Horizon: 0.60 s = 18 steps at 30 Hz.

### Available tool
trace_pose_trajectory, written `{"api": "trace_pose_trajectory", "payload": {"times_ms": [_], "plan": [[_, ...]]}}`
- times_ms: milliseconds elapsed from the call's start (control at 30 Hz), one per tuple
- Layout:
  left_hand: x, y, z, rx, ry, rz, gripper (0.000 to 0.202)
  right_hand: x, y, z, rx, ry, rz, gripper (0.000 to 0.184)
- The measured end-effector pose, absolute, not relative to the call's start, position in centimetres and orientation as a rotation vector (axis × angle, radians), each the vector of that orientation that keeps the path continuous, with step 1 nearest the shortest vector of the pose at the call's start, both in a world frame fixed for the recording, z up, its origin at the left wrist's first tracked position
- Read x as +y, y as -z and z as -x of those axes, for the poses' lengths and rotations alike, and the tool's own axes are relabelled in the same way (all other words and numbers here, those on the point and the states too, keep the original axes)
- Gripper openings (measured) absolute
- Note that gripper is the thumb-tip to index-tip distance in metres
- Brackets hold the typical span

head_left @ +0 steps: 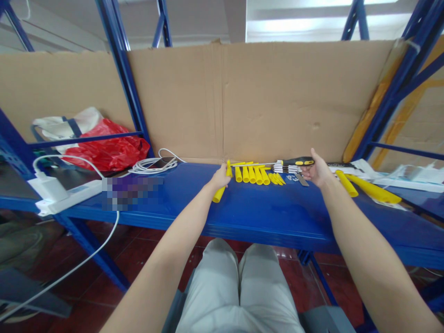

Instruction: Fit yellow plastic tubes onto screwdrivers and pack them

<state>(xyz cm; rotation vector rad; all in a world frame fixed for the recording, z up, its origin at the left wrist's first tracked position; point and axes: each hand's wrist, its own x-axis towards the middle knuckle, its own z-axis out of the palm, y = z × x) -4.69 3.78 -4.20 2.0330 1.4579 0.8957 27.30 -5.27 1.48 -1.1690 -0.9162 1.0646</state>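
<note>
Cropped forearms (180, 236): left fingers (223, 178) grip a part-hidden yellow tube (218, 196), right fingers (306, 172) a screwdriver (297, 161).

Markings check: I can read no text, brand, number or sign from where I sit. The screwdriver (298, 161) at my right hand (317, 172) — any lettering on its handle is too small to make out. The dark strip (338, 164) just beyond that hand carries pale marks, unreadable. Power strip (83, 190) to my left — any print on it blurred. Pixelated patch (132, 190) beside it: illegible.
</note>
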Motion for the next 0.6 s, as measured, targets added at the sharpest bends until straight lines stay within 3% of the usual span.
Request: {"api": "trace_pose_trajectory", "payload": {"times_ms": [100, 367, 467, 600], "plan": [[3.7, 4.17, 4.65, 1.45, -0.894, -2.033, 0.047, -4.92, -1.24, -27.47, -0.896, -1.039, 1.182, 0.051], [3.47, 4.05, 4.71, 1.462, -0.896, -2.04, 0.046, -4.63, -1.11, -27.8, -0.879, -1.044, 1.144, 0.018], [3.57, 4.12, 4.75, 1.459, -0.9, -2.035, 0.046, -4.79, -1.27, -27.76, -0.855, -1.064, 1.162, 0.023], [3.69, 4.2, 4.78, 1.464, -0.907, -2.024, 0.045, -4.83, -1.25, -27.68, -0.842, -1.095, 1.271, 0.042]]}}
